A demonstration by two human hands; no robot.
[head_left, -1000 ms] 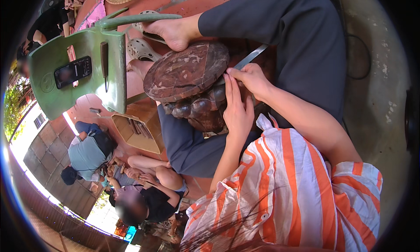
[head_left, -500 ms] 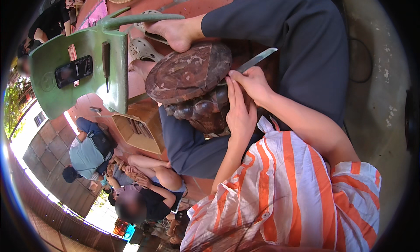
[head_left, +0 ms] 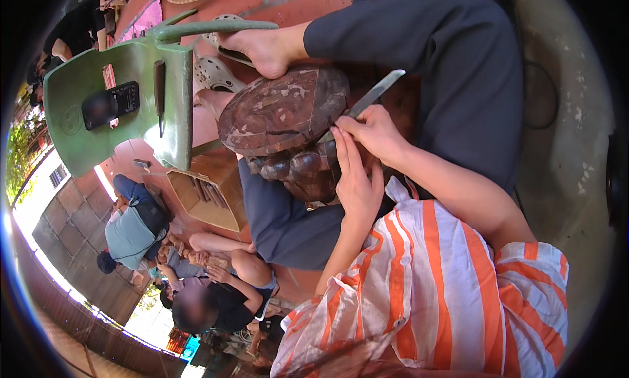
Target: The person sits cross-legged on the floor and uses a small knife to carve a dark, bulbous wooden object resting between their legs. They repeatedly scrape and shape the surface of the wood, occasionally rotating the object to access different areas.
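A dark reddish-brown carved wooden piece (head_left: 288,165) lies between my legs, its flat oval base (head_left: 285,109) turned up and a row of rounded bulges below it. My right hand (head_left: 377,132) is closed around a flat grey metal tool (head_left: 379,91), like a blade or file, whose rounded end points up and to the right. The tool's other end is hidden at the wood's right side. Alongside, my left hand (head_left: 356,178) has its fingers stretched out, fingertips against the carving's edge and by the right fingertips; its thumb stands apart.
A green plastic chair (head_left: 65,139) at the left holds a phone (head_left: 110,106) and a dark-handled tool (head_left: 159,93). Below it stands a cardboard box (head_left: 219,211) with several brown sticks. My bare foot (head_left: 268,57) is against the carving's far edge. Other people sit at the lower left.
The metal tool and my right hand have shifted slightly left and toward me. My left fingertips have moved a little with them. The carving has hardly moved.
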